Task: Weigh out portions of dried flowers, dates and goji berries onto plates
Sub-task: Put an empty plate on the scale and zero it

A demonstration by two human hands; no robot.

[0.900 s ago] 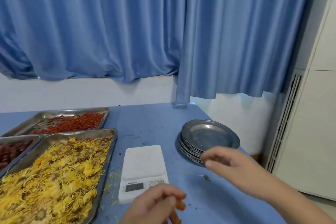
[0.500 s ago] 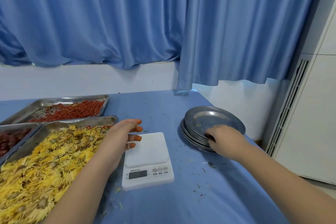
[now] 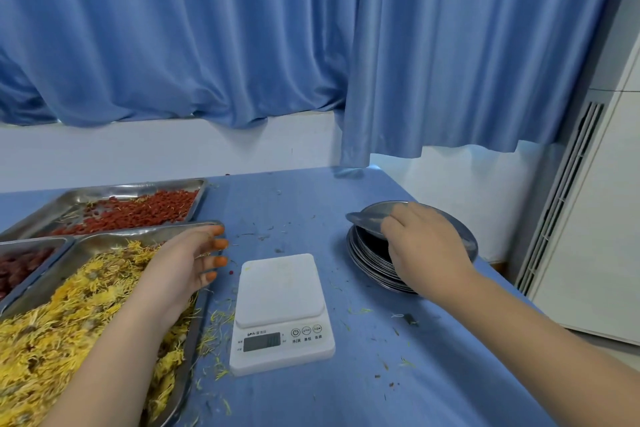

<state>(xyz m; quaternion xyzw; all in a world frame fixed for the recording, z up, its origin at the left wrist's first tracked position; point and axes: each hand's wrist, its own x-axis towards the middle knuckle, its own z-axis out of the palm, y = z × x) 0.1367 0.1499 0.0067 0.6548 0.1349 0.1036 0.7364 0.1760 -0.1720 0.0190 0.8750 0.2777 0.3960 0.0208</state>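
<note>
My right hand grips the top plate, tilted up off the stack where it lay flat a moment ago. The scale stands between the stack and the flower tray, over which my left hand hovers, fingers loose.

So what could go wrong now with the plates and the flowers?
1. The right hand holds the top plate tilted, by one side only. It might slip and clatter back onto the stack.
2. The stack sits close to the right edge of the table, so a bump could perhaps push plates off.
3. The left hand hovers at the rim of the flower tray. More petals could spill onto the table, where bits already lie.
</note>
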